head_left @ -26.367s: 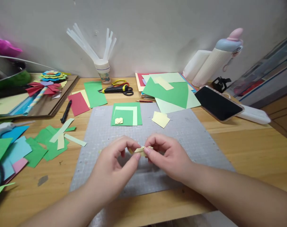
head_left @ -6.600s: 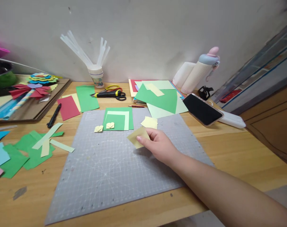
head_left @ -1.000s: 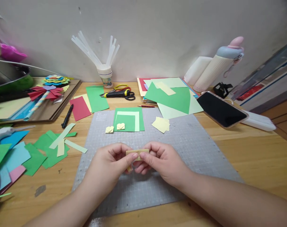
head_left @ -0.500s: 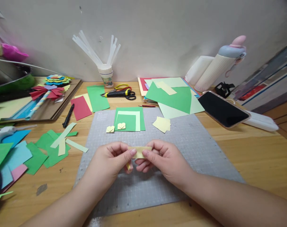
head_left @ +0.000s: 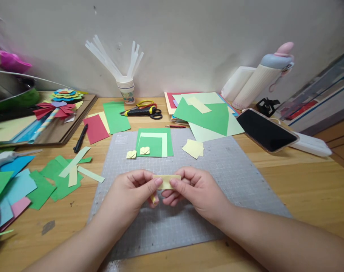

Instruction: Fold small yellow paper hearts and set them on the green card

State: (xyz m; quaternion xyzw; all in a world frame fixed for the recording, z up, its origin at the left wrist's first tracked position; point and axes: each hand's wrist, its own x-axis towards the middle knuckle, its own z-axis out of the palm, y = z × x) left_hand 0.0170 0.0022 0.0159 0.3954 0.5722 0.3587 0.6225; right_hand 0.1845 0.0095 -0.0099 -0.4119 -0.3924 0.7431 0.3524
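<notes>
My left hand (head_left: 139,189) and my right hand (head_left: 193,187) pinch a small folded piece of pale yellow paper (head_left: 166,182) between thumbs and fingers, one at each end. The piece is held above a grey cutting mat (head_left: 149,234). Something small and yellow shows between the lower fingers of my left hand; its kind is unclear. Beyond my hands, two small folded yellow paper hearts (head_left: 145,150) lie by a stack of green paper squares (head_left: 155,132). Right of them rest a few pale yellow paper squares (head_left: 192,148).
Green paper scraps (head_left: 41,189) and strips lie at left, near a black pen (head_left: 81,138). Scissors (head_left: 155,114) and a cutter (head_left: 139,112) are behind the mat, beside paper cups (head_left: 127,92) of white strips. A phone (head_left: 267,130) and a bottle (head_left: 258,81) stand right.
The whole view has shifted very slightly, with things appearing a little further left. Both hands keep the same pinch on the folded yellow paper.
</notes>
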